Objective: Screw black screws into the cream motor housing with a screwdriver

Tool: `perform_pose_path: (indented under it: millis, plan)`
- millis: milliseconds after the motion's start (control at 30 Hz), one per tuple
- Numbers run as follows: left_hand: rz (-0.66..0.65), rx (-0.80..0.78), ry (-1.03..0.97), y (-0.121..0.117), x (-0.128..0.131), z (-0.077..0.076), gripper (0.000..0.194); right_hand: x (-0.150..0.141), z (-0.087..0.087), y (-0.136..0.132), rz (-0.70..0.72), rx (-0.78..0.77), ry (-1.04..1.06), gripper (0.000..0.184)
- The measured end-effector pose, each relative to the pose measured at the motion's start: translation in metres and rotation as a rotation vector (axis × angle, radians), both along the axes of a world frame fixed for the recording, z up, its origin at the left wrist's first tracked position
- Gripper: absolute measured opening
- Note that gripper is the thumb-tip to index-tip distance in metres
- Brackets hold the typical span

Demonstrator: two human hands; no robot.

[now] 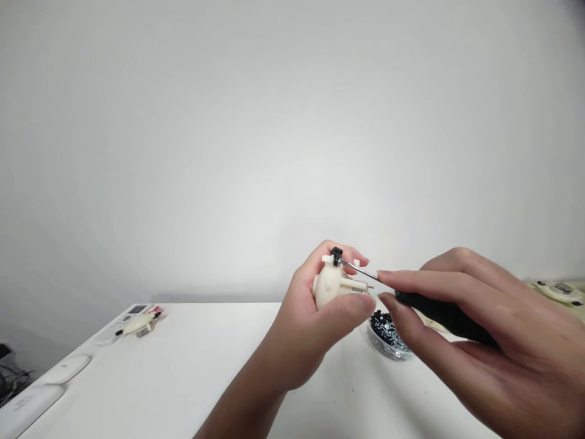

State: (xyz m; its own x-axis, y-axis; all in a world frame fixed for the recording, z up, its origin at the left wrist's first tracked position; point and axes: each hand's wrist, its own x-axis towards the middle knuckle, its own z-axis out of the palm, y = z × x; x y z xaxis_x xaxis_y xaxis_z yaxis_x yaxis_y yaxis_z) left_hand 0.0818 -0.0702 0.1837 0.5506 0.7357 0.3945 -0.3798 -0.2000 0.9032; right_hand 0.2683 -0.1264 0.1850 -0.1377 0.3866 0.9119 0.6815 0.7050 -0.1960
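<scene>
Clasping the cream part [328, 286] in the curled left hand [315, 323], above the tabletop [205, 366], apparently to steady its black piece [336, 255] against the screwdriver [457, 320]; closing the right hand [507, 323] around the handle, seemingly for aim. Nearby, screws and black bits inside a clear bowl [393, 353].

A plain, pale grey-white wall [228, 152] fills most of the view, softly brighter around its middle and dimmer toward the corners, behind a smooth white tabletop [205, 378] with a straight left edge, beyond which dark, tangled cables [13, 378] show at lower left.
</scene>
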Motion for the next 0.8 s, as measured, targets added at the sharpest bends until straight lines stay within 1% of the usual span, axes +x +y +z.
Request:
perform_pose_path:
  millis: [133, 267, 400, 533, 600, 667, 733, 800]
  plan:
    - [-0.046, -0.036, -0.069, 0.000, 0.003, -0.004, 0.032, 0.002, 0.000, -0.001, 0.035, -0.032, -0.004, 0.029]
    - [0.002, -0.025, -0.074, -0.001, 0.005, -0.006, 0.032, 0.002, 0.001, 0.000, 0.014, -0.017, 0.034, 0.026]
    - [0.014, -0.021, -0.067, -0.002, 0.006, -0.004, 0.030, -0.002, 0.004, 0.000, 0.011, -0.007, 0.053, 0.018]
    - [0.014, 0.023, -0.055, -0.004, 0.006, 0.001, 0.024, -0.004, 0.004, -0.003, 0.025, -0.003, 0.089, 0.017]
    - [0.038, 0.067, -0.023, -0.005, 0.005, 0.003, 0.022, -0.004, 0.005, -0.004, 0.032, -0.005, 0.096, 0.016]
    - [0.082, 0.120, 0.036, -0.006, 0.002, 0.004, 0.021, -0.003, 0.006, -0.004, 0.020, -0.010, 0.061, 0.016]
    - [0.146, 0.178, 0.097, -0.005, 0.000, 0.006, 0.021, -0.001, 0.007, -0.003, -0.037, -0.007, 0.005, 0.014]
    - [0.209, 0.233, 0.137, -0.004, 0.000, 0.007, 0.021, 0.001, 0.006, -0.001, -0.095, -0.015, -0.049, 0.006]
